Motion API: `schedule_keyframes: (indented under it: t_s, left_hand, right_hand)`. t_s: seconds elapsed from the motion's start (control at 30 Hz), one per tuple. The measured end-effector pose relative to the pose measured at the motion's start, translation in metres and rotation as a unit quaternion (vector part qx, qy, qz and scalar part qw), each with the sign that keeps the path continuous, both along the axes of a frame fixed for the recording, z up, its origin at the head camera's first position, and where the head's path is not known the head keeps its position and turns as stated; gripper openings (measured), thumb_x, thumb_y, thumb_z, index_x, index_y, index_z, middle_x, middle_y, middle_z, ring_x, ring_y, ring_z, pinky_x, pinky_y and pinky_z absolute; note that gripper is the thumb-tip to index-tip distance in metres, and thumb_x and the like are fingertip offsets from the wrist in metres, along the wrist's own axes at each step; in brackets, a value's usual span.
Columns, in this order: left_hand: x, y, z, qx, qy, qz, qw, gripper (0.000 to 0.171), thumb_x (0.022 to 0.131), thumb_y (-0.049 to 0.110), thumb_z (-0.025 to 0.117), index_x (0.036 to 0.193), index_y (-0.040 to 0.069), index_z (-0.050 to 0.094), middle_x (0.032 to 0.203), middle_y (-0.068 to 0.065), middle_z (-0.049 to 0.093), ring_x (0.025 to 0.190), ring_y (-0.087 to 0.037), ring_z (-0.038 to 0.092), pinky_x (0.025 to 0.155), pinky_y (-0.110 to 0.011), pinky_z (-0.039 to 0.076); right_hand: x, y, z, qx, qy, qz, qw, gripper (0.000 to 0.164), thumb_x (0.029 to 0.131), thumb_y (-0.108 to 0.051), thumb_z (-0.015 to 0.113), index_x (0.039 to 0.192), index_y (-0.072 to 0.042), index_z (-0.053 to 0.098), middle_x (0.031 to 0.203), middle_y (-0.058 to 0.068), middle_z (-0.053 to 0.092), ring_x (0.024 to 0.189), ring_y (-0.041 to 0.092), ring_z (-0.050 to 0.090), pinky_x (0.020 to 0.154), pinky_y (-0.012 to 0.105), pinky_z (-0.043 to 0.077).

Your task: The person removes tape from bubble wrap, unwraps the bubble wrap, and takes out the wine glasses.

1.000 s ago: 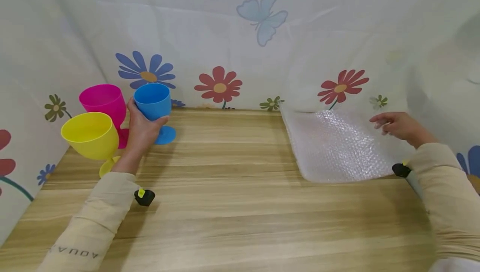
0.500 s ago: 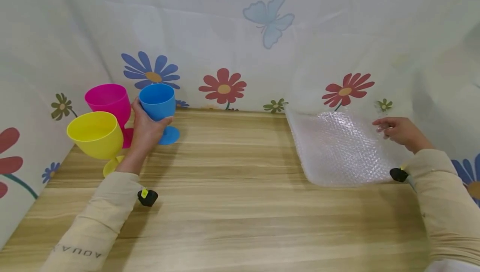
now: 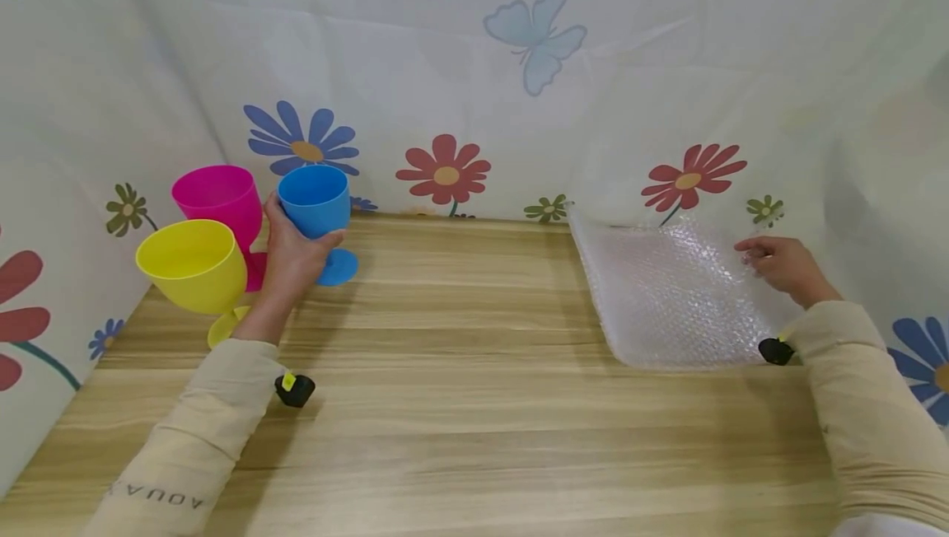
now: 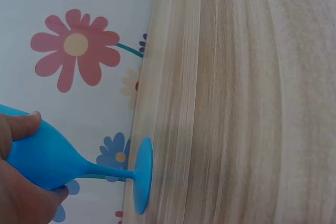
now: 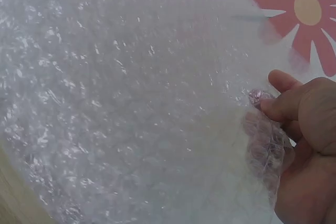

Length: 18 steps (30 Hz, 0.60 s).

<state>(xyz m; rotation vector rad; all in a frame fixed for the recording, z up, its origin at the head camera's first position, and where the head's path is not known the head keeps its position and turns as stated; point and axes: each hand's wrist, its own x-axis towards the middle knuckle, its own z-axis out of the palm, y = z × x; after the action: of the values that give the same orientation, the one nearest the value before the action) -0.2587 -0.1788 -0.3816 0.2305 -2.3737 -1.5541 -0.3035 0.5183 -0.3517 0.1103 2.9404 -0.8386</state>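
In the head view my left hand point(image 3: 292, 261) holds a blue plastic goblet point(image 3: 315, 199) round its bowl. The left wrist view shows the blue goblet's stem and round foot point(image 4: 143, 177) close to the table, with fingers and thumb on the bowl. Left of this hand stand a magenta goblet point(image 3: 222, 195) and, nearer, a yellow goblet point(image 3: 193, 273). A sheet of clear bubble wrap point(image 3: 667, 306) lies at the right. My right hand point(image 3: 787, 267) is at its right edge. In the right wrist view, thumb and fingers pinch a crumpled edge of the bubble wrap point(image 5: 157, 129).
The wood-grain table point(image 3: 482, 422) runs back to a white cloth backdrop point(image 3: 415, 67) printed with flowers and a butterfly. More of the cloth hangs along the left and right sides. The bubble wrap's back left corner rises against the backdrop.
My right hand has shifted slightly left and its fingers have drawn in on the bubble wrap's edge. The left hand keeps its hold on the blue goblet. The head view has turned slightly.
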Motion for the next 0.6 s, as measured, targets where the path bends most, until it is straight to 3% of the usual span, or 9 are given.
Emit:
schedule_keyframes:
  t_s: [0.23, 0.43, 0.6]
  left_hand:
    - [0.000, 0.000, 0.000, 0.004, 0.001, 0.001, 1.0000, 0.102, 0.096, 0.016, 0.073, 0.162, 0.019, -0.004, 0.167, -0.017, 0.017, 0.154, -0.039, 0.016, 0.121, -0.062, 0.021]
    - [0.001, 0.000, 0.000, 0.003, 0.006, 0.003, 1.0000, 0.101, 0.096, 0.017, 0.074, 0.162, 0.018, -0.003, 0.167, -0.017, 0.017, 0.154, -0.038, 0.016, 0.121, -0.062, 0.022]
    - [0.001, 0.001, 0.001, 0.003, 0.006, 0.002, 1.0000, 0.101, 0.096, 0.017, 0.073, 0.162, 0.018, -0.003, 0.167, -0.017, 0.018, 0.154, -0.038, 0.016, 0.121, -0.062, 0.022]
  right_hand:
    - [0.000, -0.007, -0.007, 0.071, 0.020, 0.021, 0.997, 0.034, 0.100, -0.002, 0.054, 0.130, 0.013, 0.056, 0.117, 0.034, 0.055, 0.098, 0.043, 0.051, 0.073, 0.041, 0.049]
    - [-0.002, -0.012, -0.014, 0.113, 0.005, 0.017, 0.993, 0.033, 0.098, 0.001, 0.056, 0.129, 0.012, 0.057, 0.124, 0.038, 0.052, 0.110, 0.053, 0.048, 0.092, 0.065, 0.047]
    - [-0.005, -0.014, -0.018, 0.154, 0.001, 0.027, 0.988, 0.035, 0.096, 0.000, 0.064, 0.127, 0.013, 0.057, 0.124, 0.039, 0.055, 0.113, 0.056, 0.051, 0.098, 0.068, 0.044]
